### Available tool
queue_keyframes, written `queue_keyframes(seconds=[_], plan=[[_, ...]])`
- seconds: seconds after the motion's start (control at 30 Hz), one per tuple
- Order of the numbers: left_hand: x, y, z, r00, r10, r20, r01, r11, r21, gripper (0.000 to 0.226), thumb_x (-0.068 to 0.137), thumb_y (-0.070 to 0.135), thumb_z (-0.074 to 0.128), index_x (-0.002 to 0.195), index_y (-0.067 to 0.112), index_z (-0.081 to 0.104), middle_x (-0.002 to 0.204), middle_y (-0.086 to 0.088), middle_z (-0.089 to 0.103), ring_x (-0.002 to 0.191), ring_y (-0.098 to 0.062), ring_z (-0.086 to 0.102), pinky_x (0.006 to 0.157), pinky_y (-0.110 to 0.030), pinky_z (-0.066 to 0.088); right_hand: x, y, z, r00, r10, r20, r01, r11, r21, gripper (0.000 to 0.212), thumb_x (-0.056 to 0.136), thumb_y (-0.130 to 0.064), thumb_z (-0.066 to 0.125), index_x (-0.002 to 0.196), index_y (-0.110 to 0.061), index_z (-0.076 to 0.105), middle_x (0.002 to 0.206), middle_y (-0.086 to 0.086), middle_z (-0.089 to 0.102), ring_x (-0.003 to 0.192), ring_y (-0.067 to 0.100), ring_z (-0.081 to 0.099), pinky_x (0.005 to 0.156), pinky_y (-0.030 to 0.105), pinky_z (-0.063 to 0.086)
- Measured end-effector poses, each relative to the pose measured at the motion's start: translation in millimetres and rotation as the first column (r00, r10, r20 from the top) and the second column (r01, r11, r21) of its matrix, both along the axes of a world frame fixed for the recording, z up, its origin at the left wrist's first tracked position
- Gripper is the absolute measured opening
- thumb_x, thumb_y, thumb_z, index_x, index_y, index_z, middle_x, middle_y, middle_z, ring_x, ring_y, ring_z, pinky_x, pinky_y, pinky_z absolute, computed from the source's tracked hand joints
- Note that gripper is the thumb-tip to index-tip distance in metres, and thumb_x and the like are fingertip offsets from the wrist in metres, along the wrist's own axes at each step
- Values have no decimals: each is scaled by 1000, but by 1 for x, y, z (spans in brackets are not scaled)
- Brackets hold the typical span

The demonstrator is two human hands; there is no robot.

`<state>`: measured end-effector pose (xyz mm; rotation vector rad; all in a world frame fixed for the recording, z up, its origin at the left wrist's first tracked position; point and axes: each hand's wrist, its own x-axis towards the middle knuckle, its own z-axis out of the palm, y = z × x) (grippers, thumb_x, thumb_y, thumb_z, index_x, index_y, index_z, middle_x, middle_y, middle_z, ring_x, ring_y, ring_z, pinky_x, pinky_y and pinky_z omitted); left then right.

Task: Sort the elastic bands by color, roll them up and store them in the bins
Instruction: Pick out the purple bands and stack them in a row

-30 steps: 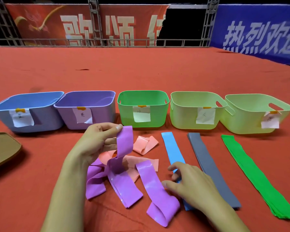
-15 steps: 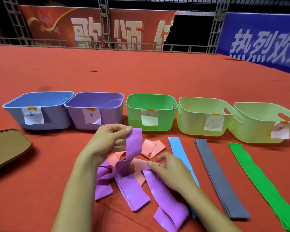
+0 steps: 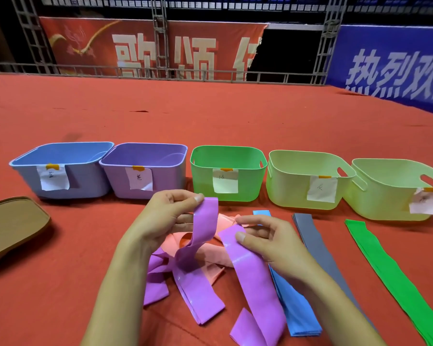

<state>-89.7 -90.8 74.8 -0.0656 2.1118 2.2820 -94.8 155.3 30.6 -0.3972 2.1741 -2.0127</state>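
Purple elastic bands [image 3: 198,290] are tangled in a loose heap on the red counter [image 3: 73,283], directly in front of the person, with pink bands [image 3: 210,255] mixed in underneath. One purple strip is pinched at its upper end between thumb and curled fingers of the left hand [image 3: 165,218], so that it hangs down from the fingers into the heap. A second purple strip is held under the thumb of the right hand [image 3: 268,240] and runs from that grip back toward the person, long axis roughly front to back, its far end folded over near the bottom edge. The two hands are near each other, both above the heap. The purple bin [image 3: 145,171] stands just beyond the left hand, which is judged the nearer one to it. Beside it a blue bin [image 3: 60,171], a green bin [image 3: 228,173] and two pale green bins [image 3: 308,181] are lined up. To the right, blue bands [image 3: 295,308], grey bands [image 3: 313,240] and green bands [image 3: 385,270] are laid out flat. The pink bands are judged the main obstacle, since they may be dragged along.
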Motion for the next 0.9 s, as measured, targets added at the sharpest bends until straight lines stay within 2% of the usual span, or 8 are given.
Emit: queue_keyframes(seconds=[0.13, 0.23, 0.3, 0.43, 0.53, 0.7, 0.8, 0.9], plan=[[1, 10, 5, 1000, -7, -13, 7, 1000, -30, 15, 102, 13, 67, 104, -2, 70, 55, 8, 55, 42, -5, 48, 46, -16, 44, 11, 13, 17, 987, 29, -160, -38, 998, -50, 38, 92, 1, 77, 124, -19, 76, 116, -1, 79, 103, 12, 73, 89, 25, 58], [2, 18, 9, 999, -35, -24, 34, 999, -20, 19, 99, 17, 70, 104, -1, 72, 58, 7, 49, 47, -9, 37, 47, -18, 40, 21, 21, 25, 976, 30, -217, -49, 995, -84, 39, 93, -1, 77, 123, -25, 77, 122, -2, 77, 96, 24, 67, 88, 38, 56], [4, 26, 14, 998, -58, -39, 58, 998, 6, 20, 97, 18, 71, 104, 0, 73, 59, 7, 46, 49, -10, 32, 46, -18, 37, 26, 25, 29, 967, -4, -253, -24, 994, -110, 36, 92, -6, 80, 120, -29, 77, 121, -1, 77, 99, 26, 71, 88, 42, 57], [14, 45, 24, 993, -79, -82, 85, 994, 66, 21, 98, 15, 68, 106, -4, 72, 60, 1, 62, 46, -8, 54, 50, -20, 51, 36, 25, 40, 946, -148, -287, 86, 972, -217, 20, 90, -16, 84, 108, -22, 80, 107, 2, 80, 99, 18, 75, 84, 35, 61], [21, 57, 30, 992, -91, -89, 98, 992, 79, 27, 93, 22, 73, 107, -1, 75, 76, -10, 71, 57, -15, 64, 59, -28, 60, 41, 23, 44, 913, -251, -321, 160, 945, -284, 17, 87, -19, 80, 104, -21, 79, 99, 2, 81, 95, 18, 75, 81, 34, 60], [31, 73, 32, 985, -151, -79, 154, 987, 38, 36, 96, 27, 71, 116, -3, 74, 111, -24, 78, 89, -34, 75, 82, -44, 64, 45, 22, 47, 909, -303, -286, 200, 919, -339, 33, 88, -14, 82, 119, -19, 72, 94, 2, 82, 92, 15, 76, 86, 28, 59], [33, 81, 34, 983, -170, -76, 173, 984, 45, 39, 99, 27, 68, 121, -6, 70, 114, -22, 79, 95, -36, 76, 81, -42, 64, 45, 22, 47, 896, -352, -270, 249, 903, -351, 31, 85, -21, 83, 115, -19, 76, 96, 0, 82, 95, 16, 77, 86, 30, 60], [34, 83, 36, 979, -184, -84, 188, 981, 51, 39, 99, 28, 67, 121, -5, 70, 114, -24, 78, 94, -36, 77, 78, -39, 66, 45, 23, 47, 874, -394, -284, 282, 887, -365, 21, 86, -16, 83, 106, -16, 78, 97, 0, 82, 96, 18, 78, 87, 32, 62]])
